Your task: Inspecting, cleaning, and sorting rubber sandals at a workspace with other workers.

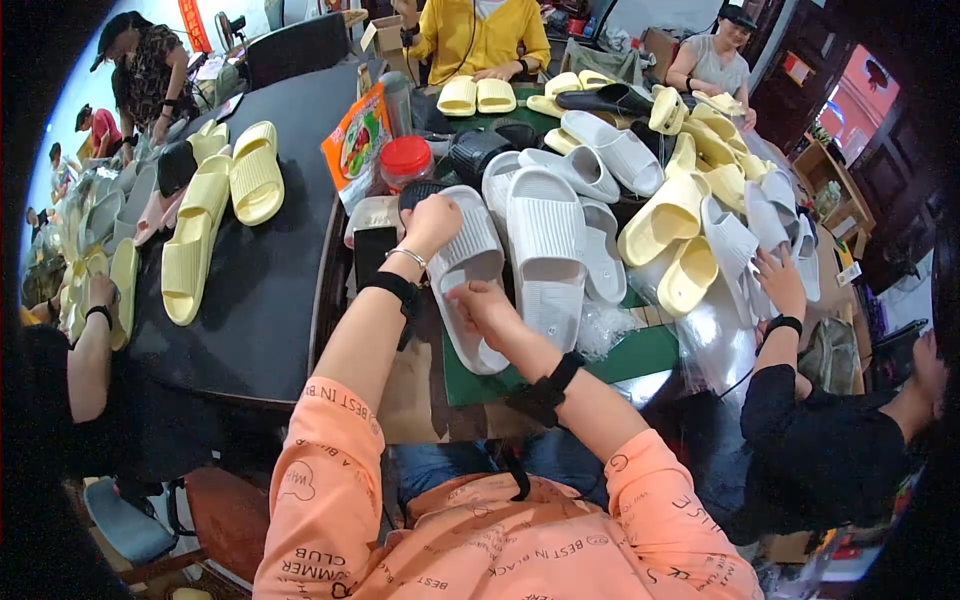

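A grey slide sandal [468, 250] with a ribbed strap lies right in front of me on a green mat [470, 385]. My left hand [432, 226] is closed at the left side of its strap, beside a dark ridged thing [418, 193]; what its fingers hold, if anything, is hidden. Above the sandal's footbed, my right hand [487, 312] has its fingers pressed together, and anything between them is too small to make out. A second grey slide sandal [547, 225] lies just to the right of the first.
Yellow slides [665, 215] and grey ones are heaped at the right, where a co-worker's hand [780, 280] reaches in. Beside my left forearm lies a black phone [374, 255]; beyond stand a red-lidded jar [406, 160] and an orange packet [358, 145]. More yellow slides [258, 172] lie on the black table [270, 310].
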Action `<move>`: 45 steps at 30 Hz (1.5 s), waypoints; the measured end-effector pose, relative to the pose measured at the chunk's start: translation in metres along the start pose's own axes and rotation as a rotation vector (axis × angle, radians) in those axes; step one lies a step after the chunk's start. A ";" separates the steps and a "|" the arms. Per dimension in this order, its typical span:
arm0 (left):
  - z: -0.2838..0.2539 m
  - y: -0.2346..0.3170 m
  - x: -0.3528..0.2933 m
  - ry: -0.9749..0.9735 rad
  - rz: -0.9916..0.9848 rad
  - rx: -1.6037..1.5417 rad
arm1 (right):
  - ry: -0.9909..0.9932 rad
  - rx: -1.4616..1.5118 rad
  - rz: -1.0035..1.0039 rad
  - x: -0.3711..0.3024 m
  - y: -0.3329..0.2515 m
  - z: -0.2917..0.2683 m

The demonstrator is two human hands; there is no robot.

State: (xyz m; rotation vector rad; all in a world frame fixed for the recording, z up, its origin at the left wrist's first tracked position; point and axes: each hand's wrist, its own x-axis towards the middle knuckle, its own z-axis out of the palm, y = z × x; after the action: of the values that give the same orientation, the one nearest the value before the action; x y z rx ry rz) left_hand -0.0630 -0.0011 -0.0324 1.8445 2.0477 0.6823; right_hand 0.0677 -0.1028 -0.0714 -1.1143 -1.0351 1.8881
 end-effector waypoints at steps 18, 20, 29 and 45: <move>0.017 -0.019 0.024 -0.010 0.079 -0.066 | 0.359 -0.479 -0.173 0.065 0.015 0.016; 0.017 -0.015 0.021 0.072 0.109 -0.175 | 0.323 -0.458 -0.249 0.056 0.019 0.013; 0.012 -0.011 0.027 -0.036 -0.036 -0.718 | 0.202 -0.602 -0.447 0.011 0.001 -0.001; 0.006 0.004 0.016 -0.027 -0.027 -0.939 | 0.404 -1.664 -0.871 -0.150 -0.047 -0.075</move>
State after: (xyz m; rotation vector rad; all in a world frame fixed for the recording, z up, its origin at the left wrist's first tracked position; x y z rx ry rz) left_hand -0.0584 0.0162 -0.0339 1.2387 1.3296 1.3037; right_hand 0.2009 -0.1904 -0.0009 -1.2969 -2.3217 -0.1937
